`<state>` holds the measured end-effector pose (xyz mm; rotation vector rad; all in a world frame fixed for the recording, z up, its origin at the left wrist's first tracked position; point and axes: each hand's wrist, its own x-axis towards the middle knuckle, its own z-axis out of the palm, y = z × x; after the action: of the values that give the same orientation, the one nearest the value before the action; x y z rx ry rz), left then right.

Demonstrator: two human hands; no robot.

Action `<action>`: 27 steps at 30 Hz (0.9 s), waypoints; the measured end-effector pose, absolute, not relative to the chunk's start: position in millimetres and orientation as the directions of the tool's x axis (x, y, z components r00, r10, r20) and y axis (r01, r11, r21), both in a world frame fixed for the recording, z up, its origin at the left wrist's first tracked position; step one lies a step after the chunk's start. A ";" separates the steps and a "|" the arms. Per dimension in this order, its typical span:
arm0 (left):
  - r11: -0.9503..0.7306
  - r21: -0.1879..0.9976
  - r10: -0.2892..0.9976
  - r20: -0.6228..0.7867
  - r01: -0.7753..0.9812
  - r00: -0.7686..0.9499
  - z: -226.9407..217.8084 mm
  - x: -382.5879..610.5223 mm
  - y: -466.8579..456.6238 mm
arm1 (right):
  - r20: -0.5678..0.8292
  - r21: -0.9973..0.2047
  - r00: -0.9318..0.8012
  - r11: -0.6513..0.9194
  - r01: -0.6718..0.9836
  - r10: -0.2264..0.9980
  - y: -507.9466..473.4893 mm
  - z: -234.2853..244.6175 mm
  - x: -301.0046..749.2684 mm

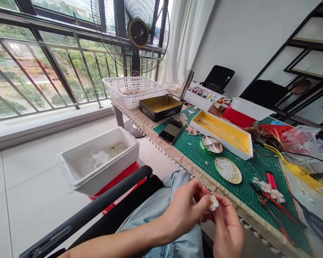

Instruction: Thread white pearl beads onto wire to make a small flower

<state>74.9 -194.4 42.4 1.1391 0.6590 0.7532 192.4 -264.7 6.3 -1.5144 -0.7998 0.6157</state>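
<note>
The left hand (183,211) and right hand (227,229) pinch a small white flower (213,202) tight above the person's lap (174,190), its petals already on, while many tiny white beads (225,169) still sit in a round dish (238,178) on the green cutting mat (261,172).
</note>
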 end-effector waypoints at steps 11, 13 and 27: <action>-0.182 0.982 0.807 0.114 0.060 0.579 43.3 66.7 -201.3 | 0.657 -0.048 0.013 0.025 0.999 0.754 -278.1 48.8 186.7; -0.217 0.973 0.791 0.128 0.079 0.598 45.8 65.2 -201.0 | 0.651 0.024 -0.044 0.037 0.999 0.758 -275.8 47.0 192.9; -0.141 0.989 0.730 0.079 0.036 0.679 43.4 67.3 -201.4 | 0.585 0.185 -0.128 0.021 0.982 0.801 -279.4 54.7 201.7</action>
<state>67.3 -201.4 43.4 1.6187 0.6391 0.6775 201.7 -279.4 54.7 -1.8280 -1.9874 -0.8038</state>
